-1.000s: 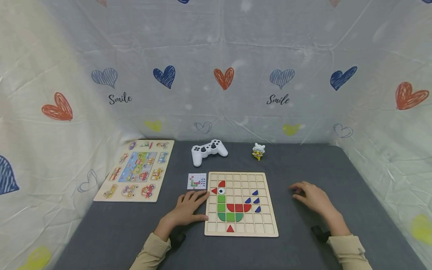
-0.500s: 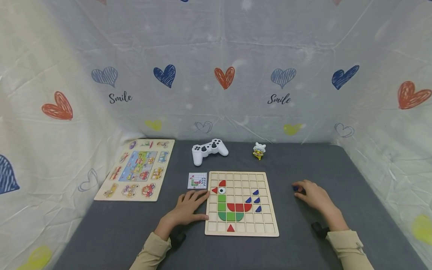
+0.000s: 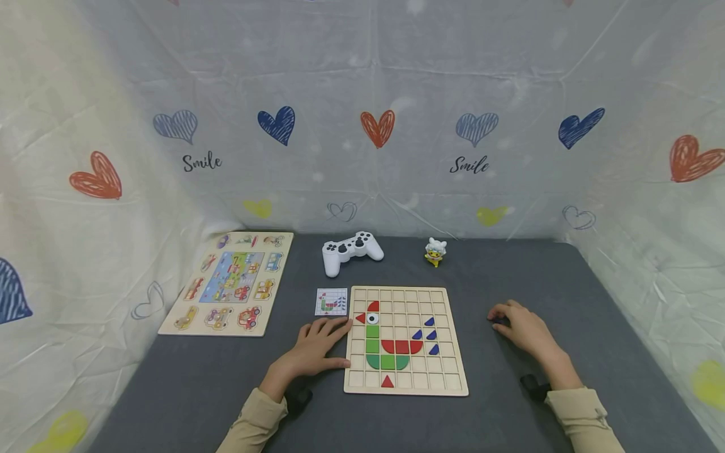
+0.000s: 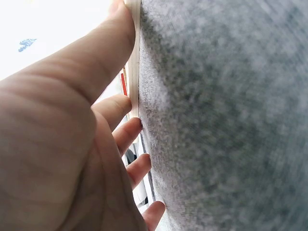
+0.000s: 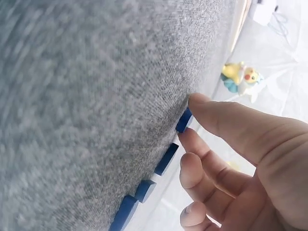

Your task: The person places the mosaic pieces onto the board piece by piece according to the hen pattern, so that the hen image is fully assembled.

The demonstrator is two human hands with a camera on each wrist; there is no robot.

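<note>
My left hand (image 3: 311,349) lies with fingers spread at the left edge of a wooden grid board (image 3: 404,384), thumb and index fingertip against its rim. Set in the board are red, green and blue pieces forming a bird, with a round eye piece (image 3: 372,318), a red triangle (image 3: 387,382) near the bottom and several blue triangles at the right. To the board's right, my right hand (image 3: 523,327) pinches a small blue piece (image 5: 184,120) between thumb and index finger, close over the cloth. More blue pieces (image 5: 167,159) lie beside its fingers, hidden by the hand in the head view.
A picture card (image 3: 331,302) with a bird pattern lies at the board's upper left. Behind stand a white game controller (image 3: 351,251) and a small yellow-and-white figurine (image 3: 435,251). A wooden vehicle puzzle (image 3: 226,283) lies at the left on the dark tablecloth (image 3: 187,390).
The right hand's fingers shift slightly over the same spot; a blue piece shows at its fingertips half a second ago. The left hand and board stay put.
</note>
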